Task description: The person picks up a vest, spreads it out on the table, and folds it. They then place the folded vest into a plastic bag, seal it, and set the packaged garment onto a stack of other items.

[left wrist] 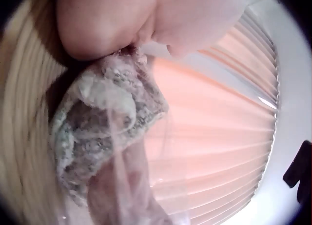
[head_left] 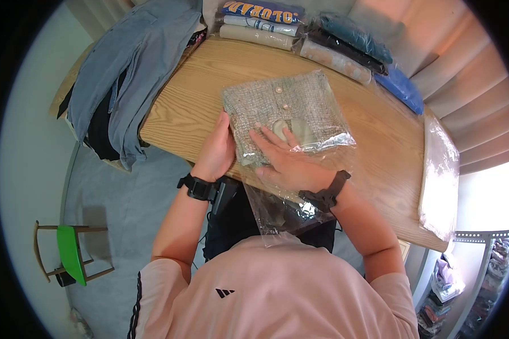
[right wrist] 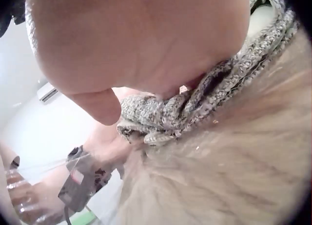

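A folded grey tweed-like garment with pearl-like buttons lies on the wooden table in a clear plastic bag. The bag's loose end hangs over the table's front edge. My left hand grips the garment's left side, with most of its fingers hidden. In the left wrist view the garment comes out right at the thumb's base. My right hand rests over the garment's near part, fingers spread and fairly straight. Its palm covers the rolled near edge in the right wrist view. A pale green patch shows beside those fingers.
Stacks of bagged folded clothes line the table's back, with a blue packet at their right end. Jeans drape at the left. Clear bags lie along the right edge. A green chair stands on the floor.
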